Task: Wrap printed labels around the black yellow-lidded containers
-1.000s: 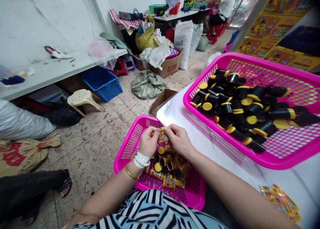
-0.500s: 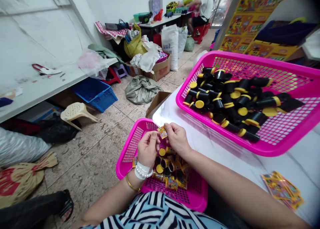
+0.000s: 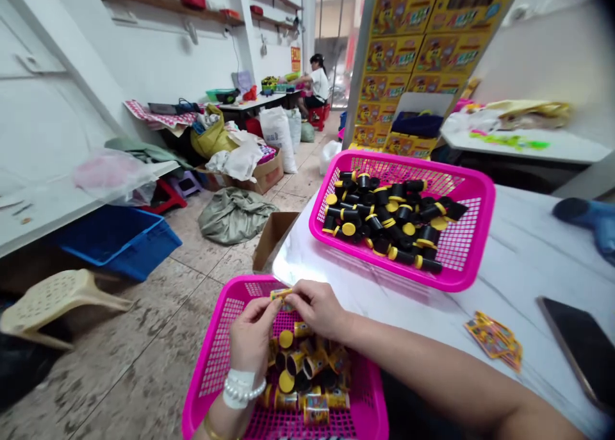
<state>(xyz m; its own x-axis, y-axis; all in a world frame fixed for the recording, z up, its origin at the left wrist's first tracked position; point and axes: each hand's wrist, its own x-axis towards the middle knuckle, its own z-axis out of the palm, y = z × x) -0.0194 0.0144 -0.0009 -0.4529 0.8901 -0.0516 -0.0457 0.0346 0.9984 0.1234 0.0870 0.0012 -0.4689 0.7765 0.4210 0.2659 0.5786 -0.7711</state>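
Above the near pink basket [image 3: 211,357], both hands meet at a small yellow printed label [image 3: 280,294]. My left hand [image 3: 252,331] pinches its near side, thumb against fingers. My right hand [image 3: 317,307] grips the other edge, partly covering it. Below them in the basket lies a heap of small tubes [image 3: 316,409] wrapped in the same yellow print, some with yellow caps [image 3: 286,381] and others showing dark open ends. On the table by my right forearm is a loose pile of flat printed labels [image 3: 492,339].
A larger pink basket [image 3: 480,235] of black tubes with yellow caps [image 3: 379,219] stands on the white marbled table [image 3: 432,302]. To the right lie a phone [image 3: 576,347] and a blue tool [image 3: 589,222]. A cream stool [image 3: 62,302] and blue crate [image 3: 125,241] are left; another person [image 3: 318,81] sits far back.
My view has swung right and up, bringing the phone and blue tool into sight. The label, held in my right hand half a second ago, is now pinched by both hands.
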